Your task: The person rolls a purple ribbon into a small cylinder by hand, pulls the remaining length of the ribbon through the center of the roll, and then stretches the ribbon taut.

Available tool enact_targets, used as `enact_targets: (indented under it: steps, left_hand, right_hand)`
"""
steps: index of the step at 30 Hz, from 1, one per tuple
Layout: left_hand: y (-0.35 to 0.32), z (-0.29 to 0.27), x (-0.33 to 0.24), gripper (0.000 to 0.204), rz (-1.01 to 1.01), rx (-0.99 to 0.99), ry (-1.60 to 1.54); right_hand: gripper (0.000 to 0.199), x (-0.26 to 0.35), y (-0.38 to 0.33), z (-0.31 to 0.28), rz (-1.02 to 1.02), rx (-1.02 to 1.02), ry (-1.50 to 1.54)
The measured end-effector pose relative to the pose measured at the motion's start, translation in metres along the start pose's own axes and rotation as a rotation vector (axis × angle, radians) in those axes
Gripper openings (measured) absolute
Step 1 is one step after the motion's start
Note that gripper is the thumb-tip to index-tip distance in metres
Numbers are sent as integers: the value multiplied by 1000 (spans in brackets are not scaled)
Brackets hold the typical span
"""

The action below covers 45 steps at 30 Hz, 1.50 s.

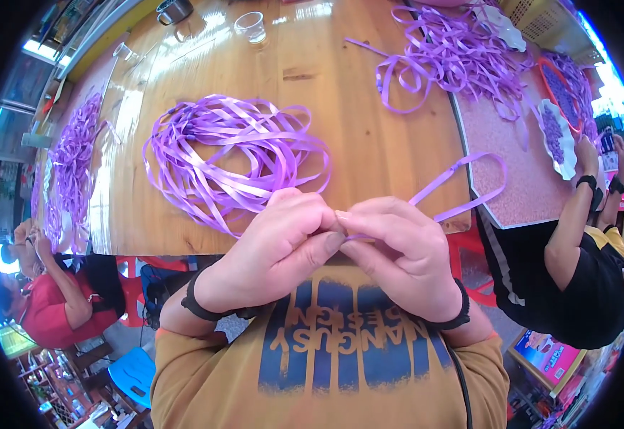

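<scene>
Holding a narrow purple ribbon strap [441, 179] in the pinching fingers of the right hand [405, 257] — near the front edge of the wooden tabletop [376, 143], with its loop stretching rightward. Could slip or twist, if pinched too loosely; could also tangle with the coiled ribbon bundle [212, 175] just beyond the left hand [273, 239]. Cannot tell the grasp of the curled left fingers — hidden behind thumb and knuckles.

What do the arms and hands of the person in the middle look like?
The left grip and right grip are bare, with no gloves. Each wrist has a dark band: one left, one right. The short, loose sleeves are brownish-yellow, leaving the forearms uncovered.
</scene>
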<state>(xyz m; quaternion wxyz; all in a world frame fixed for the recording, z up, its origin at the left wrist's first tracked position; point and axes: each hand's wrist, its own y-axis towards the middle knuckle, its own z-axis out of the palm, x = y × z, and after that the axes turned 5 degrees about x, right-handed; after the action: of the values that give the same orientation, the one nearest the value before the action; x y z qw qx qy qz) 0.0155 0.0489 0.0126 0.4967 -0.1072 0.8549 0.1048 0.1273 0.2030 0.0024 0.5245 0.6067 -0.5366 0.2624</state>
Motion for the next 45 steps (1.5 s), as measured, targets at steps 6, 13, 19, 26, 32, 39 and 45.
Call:
enact_targets:
  steps: [6, 13, 19, 26, 32, 39, 45]
  left_hand:
    - [0, 1, -2, 13, -117, 43, -432]
    - [-1, 6, 2, 9, -232, 92, -520]
    - [-1, 5, 6, 10, -378, 222, -828]
    - [2, 4, 8, 12, -460, 203, -1066]
    - [2, 4, 2, 13, -458, 143, -1066]
    - [0, 7, 0, 8, -391, 50, -797]
    - [2, 9, -3, 10, -45, -96, -151]
  right_hand:
    - [23, -1, -3, -4, -28, -6, 35]
    - [17, -1, -6, -3, 35, 9, 118]
    - [16, -5, -5, -4, -3, 77, 156]
    - [21, -4, -8, 0, -88, 29, 58]
    - [26, -4, -8, -1, -216, -20, -203]
    - [25, -6, -10, -1, -166, 4, -174]
    - [23, -2, -5, 1, -84, -44, -33]
